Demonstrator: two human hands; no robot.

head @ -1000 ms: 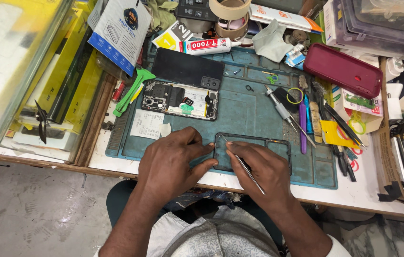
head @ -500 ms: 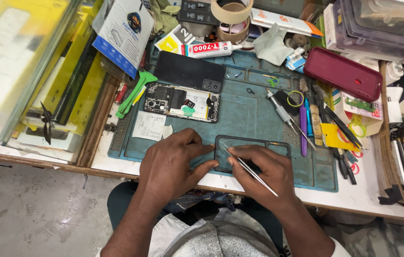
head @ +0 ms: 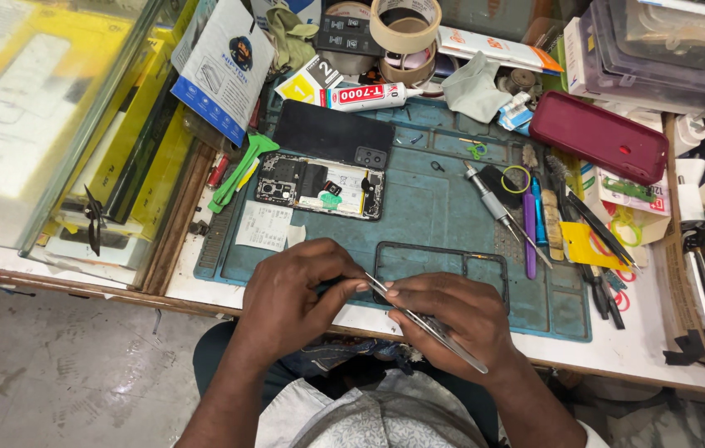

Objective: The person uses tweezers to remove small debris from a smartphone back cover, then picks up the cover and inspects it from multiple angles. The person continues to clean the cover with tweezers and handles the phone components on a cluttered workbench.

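Right hand (head: 452,319) pinched thin metal tweezers (head: 427,323) low in the frame, tips by left hand (head: 294,299) fingers, curled on dark phone frame (head: 439,270).

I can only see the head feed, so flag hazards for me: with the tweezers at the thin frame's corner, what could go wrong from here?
1. The tweezers in the right hand meet the left hand's fingertips closely; a slip could jab them.
2. The thin frame lies near the table edge, so it might bend or slide off.
3. The opened phone lies exposed among loose tools; a nudged screwdriver could scratch it.
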